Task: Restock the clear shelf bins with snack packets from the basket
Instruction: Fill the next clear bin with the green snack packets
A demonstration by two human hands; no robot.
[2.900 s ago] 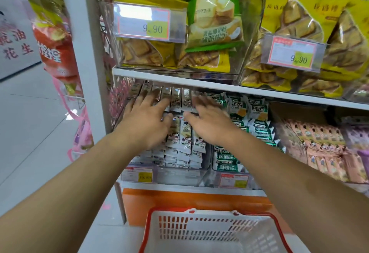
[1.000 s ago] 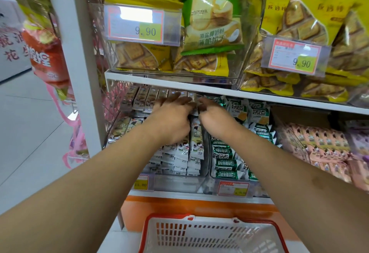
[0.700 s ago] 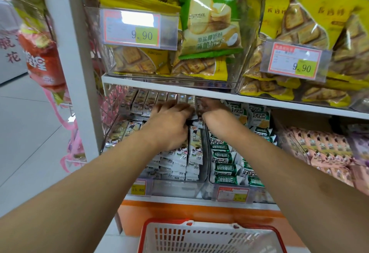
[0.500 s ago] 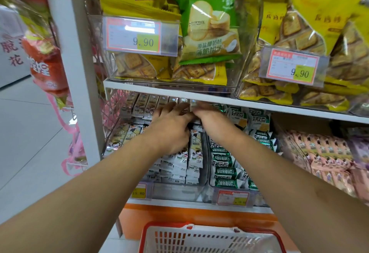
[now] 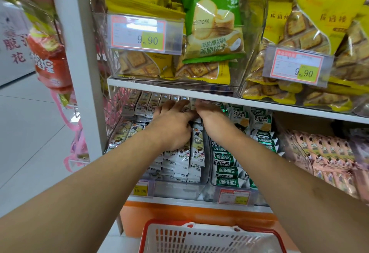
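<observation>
Although fingertips are hidden: grip state of left hand [image 5: 171, 127] and right hand [image 5: 212, 118] cannot be told.
Location: snack packets [image 5: 196, 149] beneath both grips, in clear bin [image 5: 179, 190].
Handling: likely light, crinkly, slippery; pinch sealed ends.

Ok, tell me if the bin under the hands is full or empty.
Nearly full: the clear bin holds stacked white snack packets up to the shelf above.

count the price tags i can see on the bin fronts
4. One price tag on the upper left bin, another on the upper right bin, a third lower left, a fourth lower middle. The arms may hide others.
</observation>
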